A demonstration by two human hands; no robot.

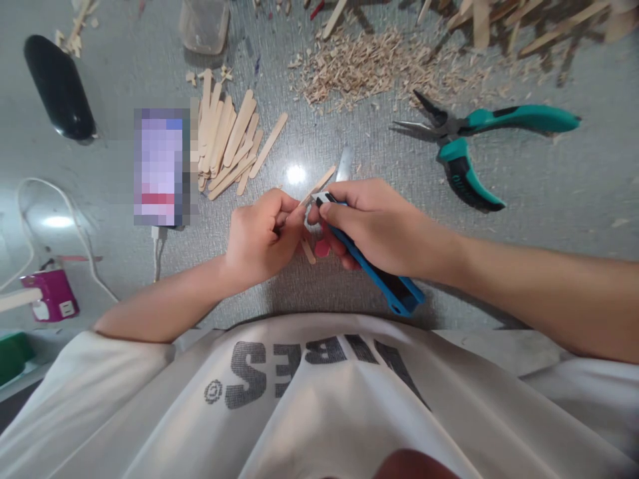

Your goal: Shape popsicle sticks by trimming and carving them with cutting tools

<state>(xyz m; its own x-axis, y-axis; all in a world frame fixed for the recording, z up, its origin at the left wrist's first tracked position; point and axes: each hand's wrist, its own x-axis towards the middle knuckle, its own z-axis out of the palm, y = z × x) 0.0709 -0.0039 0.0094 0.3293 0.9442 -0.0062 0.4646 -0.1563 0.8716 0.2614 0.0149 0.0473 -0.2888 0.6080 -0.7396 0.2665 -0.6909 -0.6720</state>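
Observation:
My left hand point(267, 233) pinches a thin wooden craft stick point(319, 183), which slants up to the right. In my right hand point(372, 219) is a blue and black utility knife point(382, 273), its blade end against or very close to the stick. The knife's handle points down to the right. Under my hands lie a small pink piece point(323, 248) and another bit of wood point(308, 251), partly hidden by my fingers. Just beyond my right fingers rests a flat, shiny metal strip point(344, 164).
A pile of craft sticks point(227, 136) lies left of centre, beside a phone with a blurred screen point(158, 166). Wood shavings point(359, 66) spread along the back. Teal-handled pliers point(449, 126) lie open at right. A dark case point(58, 86) and purple adapter point(50, 296) sit left.

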